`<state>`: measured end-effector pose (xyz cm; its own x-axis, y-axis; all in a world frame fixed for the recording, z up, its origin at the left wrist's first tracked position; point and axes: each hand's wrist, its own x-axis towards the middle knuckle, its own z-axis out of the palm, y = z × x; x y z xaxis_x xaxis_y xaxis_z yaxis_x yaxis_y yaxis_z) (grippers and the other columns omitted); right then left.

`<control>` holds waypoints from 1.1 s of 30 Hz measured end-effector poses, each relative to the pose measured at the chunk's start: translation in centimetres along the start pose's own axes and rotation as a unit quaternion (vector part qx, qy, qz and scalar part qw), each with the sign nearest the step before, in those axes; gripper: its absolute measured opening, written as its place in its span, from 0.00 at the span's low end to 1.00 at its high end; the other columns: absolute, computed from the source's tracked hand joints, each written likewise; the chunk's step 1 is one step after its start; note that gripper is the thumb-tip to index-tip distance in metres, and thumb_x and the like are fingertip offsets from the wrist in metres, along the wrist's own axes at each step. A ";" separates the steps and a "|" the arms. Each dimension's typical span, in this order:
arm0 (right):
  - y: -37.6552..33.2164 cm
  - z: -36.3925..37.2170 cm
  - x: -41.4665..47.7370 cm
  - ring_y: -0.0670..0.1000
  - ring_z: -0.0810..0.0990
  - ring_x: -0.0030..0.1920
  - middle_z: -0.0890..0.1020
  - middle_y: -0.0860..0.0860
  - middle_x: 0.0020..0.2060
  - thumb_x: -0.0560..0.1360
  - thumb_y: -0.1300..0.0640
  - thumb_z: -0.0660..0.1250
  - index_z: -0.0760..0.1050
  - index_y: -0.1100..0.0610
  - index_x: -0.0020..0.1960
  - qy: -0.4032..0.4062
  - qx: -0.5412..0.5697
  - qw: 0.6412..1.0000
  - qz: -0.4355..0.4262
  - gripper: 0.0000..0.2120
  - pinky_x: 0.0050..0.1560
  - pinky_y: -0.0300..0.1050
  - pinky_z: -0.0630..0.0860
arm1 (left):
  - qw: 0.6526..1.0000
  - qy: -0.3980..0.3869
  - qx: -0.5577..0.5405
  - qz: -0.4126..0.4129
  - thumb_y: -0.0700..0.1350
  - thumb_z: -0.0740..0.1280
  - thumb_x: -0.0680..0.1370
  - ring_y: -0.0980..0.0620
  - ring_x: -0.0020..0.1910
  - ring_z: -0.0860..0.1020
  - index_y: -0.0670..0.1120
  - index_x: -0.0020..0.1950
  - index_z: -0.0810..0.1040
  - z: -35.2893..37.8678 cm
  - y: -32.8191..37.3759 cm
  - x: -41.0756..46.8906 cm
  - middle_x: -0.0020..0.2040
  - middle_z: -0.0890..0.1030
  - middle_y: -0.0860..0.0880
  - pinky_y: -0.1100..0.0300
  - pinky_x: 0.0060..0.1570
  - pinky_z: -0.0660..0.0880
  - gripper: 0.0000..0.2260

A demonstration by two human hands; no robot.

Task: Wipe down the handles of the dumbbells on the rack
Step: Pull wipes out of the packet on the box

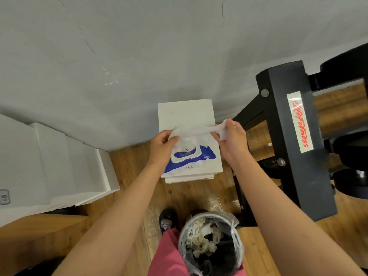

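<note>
My left hand (162, 145) and right hand (232, 136) each pinch 1 end of a wet wipe (192, 130), stretched above the wipes pack (191, 158).

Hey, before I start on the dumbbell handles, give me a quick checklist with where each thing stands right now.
1. Grip on the thin white wet wipe: ok, the left hand and right hand pinch its ends.
2. Wipe spread flat: not ok, bunched between the hands.
3. Lid of the blue-and-white wipes packet closed: not ok, the flap stands open.
4. The black metal rack nearby: ok, just right of the right hand.
5. Handles in sight: cannot tell, only dark round dumbbell ends show.
6. The plastic-lined waste bin ready: ok, by the feet.
</note>
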<state>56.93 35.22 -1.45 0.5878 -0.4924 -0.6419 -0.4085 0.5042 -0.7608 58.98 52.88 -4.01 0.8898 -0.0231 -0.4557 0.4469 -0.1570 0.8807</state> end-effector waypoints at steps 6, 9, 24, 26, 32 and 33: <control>0.3 -0.3 0.2 0.51 0.78 0.48 0.76 0.52 0.46 0.82 0.53 0.59 0.72 0.55 0.56 0.009 -0.098 0.994 -0.041 0.07 0.42 0.40 0.76 | 0.996 0.077 -0.038 -0.018 0.45 0.64 0.81 0.51 0.47 0.80 0.50 0.44 0.75 -1.4 0.1 0.2 0.46 0.81 0.53 0.62 0.42 0.75 0.06; 1.5 0.4 -0.1 0.51 0.77 0.49 0.77 0.51 0.46 0.80 0.54 0.61 0.73 0.55 0.54 -0.036 -0.224 0.973 -0.044 0.06 0.41 0.38 0.73 | 0.997 0.071 -0.005 0.000 0.47 0.64 0.81 0.52 0.47 0.80 0.51 0.45 0.74 -1.7 -0.1 0.0 0.46 0.80 0.53 0.62 0.43 0.76 0.05; 4.1 0.7 0.0 0.50 0.76 0.52 0.80 0.53 0.56 0.78 0.57 0.68 0.81 0.54 0.51 -0.149 -0.485 0.852 -0.133 0.04 0.53 0.37 0.73 | 0.977 -0.022 0.190 0.093 0.46 0.67 0.80 0.56 0.53 0.74 0.47 0.62 0.73 -0.7 -0.4 -1.2 0.57 0.76 0.53 0.71 0.48 0.73 0.12; 4.7 0.9 0.1 0.51 0.77 0.53 0.80 0.52 0.58 0.79 0.59 0.66 0.81 0.54 0.55 -0.176 -0.518 0.824 -0.146 0.08 0.55 0.37 0.73 | 0.971 -0.058 0.204 0.108 0.45 0.66 0.80 0.57 0.54 0.74 0.47 0.66 0.73 0.1 -0.4 -0.9 0.61 0.77 0.50 0.75 0.47 0.71 0.15; 6.2 0.7 0.4 0.48 0.79 0.51 0.81 0.52 0.56 0.80 0.61 0.62 0.81 0.55 0.56 -0.237 -0.490 0.825 -0.151 0.10 0.56 0.36 0.75 | 0.929 -0.144 0.310 0.138 0.46 0.59 0.83 0.48 0.59 0.77 0.48 0.70 0.70 0.3 -0.5 -0.1 0.64 0.77 0.47 0.67 0.54 0.73 0.15; 6.3 0.5 0.5 0.47 0.78 0.51 0.81 0.52 0.57 0.80 0.61 0.62 0.81 0.55 0.56 -0.226 -0.493 0.825 -0.157 0.10 0.55 0.35 0.75 | 0.916 -0.154 0.343 0.138 0.46 0.59 0.84 0.46 0.60 0.77 0.49 0.71 0.69 0.1 -0.5 0.0 0.66 0.76 0.46 0.63 0.56 0.74 0.15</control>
<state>55.00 38.56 -6.50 0.8825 -0.0625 -0.4661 -0.4251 -0.5301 -0.7337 58.74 52.83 -4.42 0.8455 -0.4160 -0.3347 -0.0489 -0.6846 0.7272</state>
